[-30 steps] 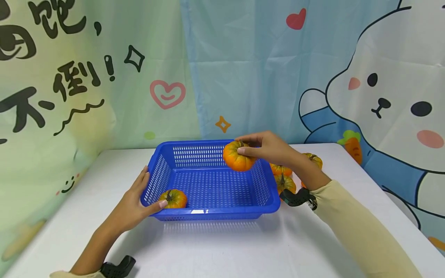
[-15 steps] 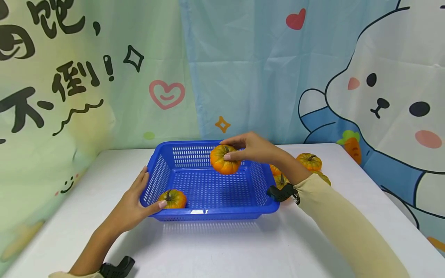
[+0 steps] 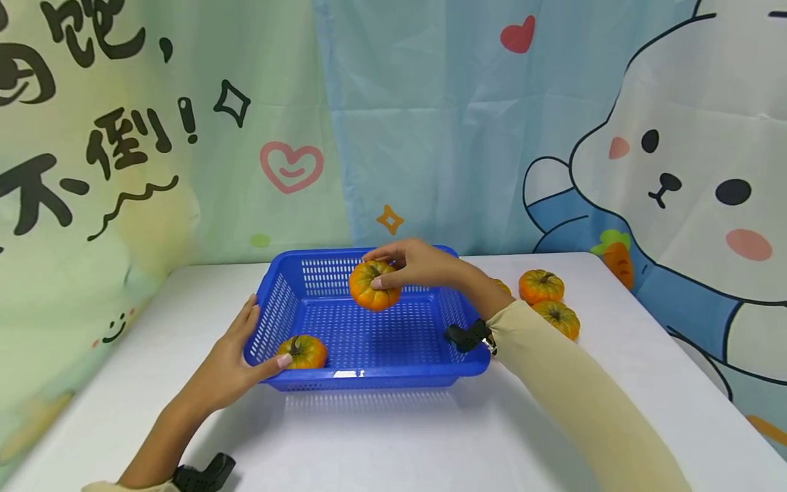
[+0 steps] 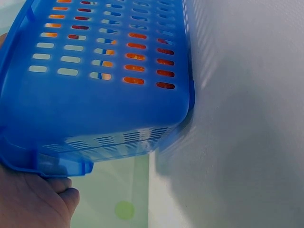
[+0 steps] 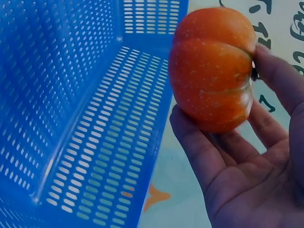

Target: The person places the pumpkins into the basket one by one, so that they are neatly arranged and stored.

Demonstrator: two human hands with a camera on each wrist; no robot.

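Note:
My right hand (image 3: 415, 263) pinches a small orange pumpkin (image 3: 374, 285) between thumb and fingers, above the blue plastic basket (image 3: 369, 372). The right wrist view shows this pumpkin (image 5: 213, 71) from its ribbed orange side, higher than the basket floor. At the basket's left end, my left hand (image 3: 230, 365) grips the rim, thumb over the front corner and fingers along the outside. The left wrist view shows part of that hand (image 4: 33, 199) under the rim. A second pumpkin (image 3: 304, 352), orange and green, sits inside the front-left corner near the left thumb.
To the right of the basket, two pumpkins (image 3: 541, 286) (image 3: 557, 319) rest on the white table (image 3: 399, 437). Another pumpkin (image 3: 503, 285) is mostly hidden behind the right forearm. A printed cloth backdrop (image 3: 399, 123) hangs behind the table.
My right hand has carried its pumpkin leftward over the basket, from near the right end to about the middle. The left hand has kept its place on the rim.

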